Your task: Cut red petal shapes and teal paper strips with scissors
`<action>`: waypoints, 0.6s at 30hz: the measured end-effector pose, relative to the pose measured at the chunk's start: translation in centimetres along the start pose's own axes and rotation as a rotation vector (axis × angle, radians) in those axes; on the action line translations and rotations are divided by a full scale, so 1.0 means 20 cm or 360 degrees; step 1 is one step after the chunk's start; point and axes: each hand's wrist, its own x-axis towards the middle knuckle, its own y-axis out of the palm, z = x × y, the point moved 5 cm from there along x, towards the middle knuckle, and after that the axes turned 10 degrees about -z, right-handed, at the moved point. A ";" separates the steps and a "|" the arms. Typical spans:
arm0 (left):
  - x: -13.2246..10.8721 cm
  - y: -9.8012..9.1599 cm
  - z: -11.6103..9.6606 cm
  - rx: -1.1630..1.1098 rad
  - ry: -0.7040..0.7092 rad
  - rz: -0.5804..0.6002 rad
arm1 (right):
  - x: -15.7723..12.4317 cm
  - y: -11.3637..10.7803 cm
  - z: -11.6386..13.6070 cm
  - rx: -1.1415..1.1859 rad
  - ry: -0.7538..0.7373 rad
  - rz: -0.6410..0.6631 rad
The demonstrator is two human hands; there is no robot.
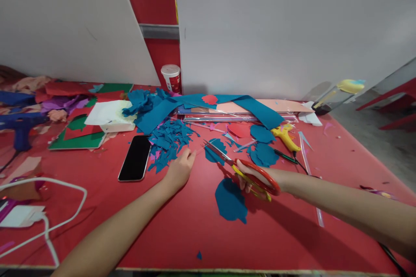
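In my right hand (245, 177) is a pair of scissors (250, 177) with red and yellow handles. Its blades point up and left, slightly apart, over a blue cut piece (215, 151). My left hand (180, 169) is closed in a pinch just left of the blade tips. A faint thin line runs from its fingertips toward the blades, too fine to make out. Below the scissors lies a larger rounded blue piece (230, 199), partly shaded by my right hand. Small blue scraps (169, 140) are heaped beyond my left hand.
A phone (134, 158) lies left of the scraps. A yellow glue gun (287, 137) and rounded blue pieces (262, 155) are at right. White boards (286, 34) stand behind, with a paper cup (171, 77) between them. A white cable (81, 199) loops at left near a blue glue gun (22, 130).
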 end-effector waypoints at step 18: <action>0.00 -0.01 -0.02 0.0120 0.0057 0.0026 | 0.08 0.05 0.03 -0.0038 0.0130 -0.0074</action>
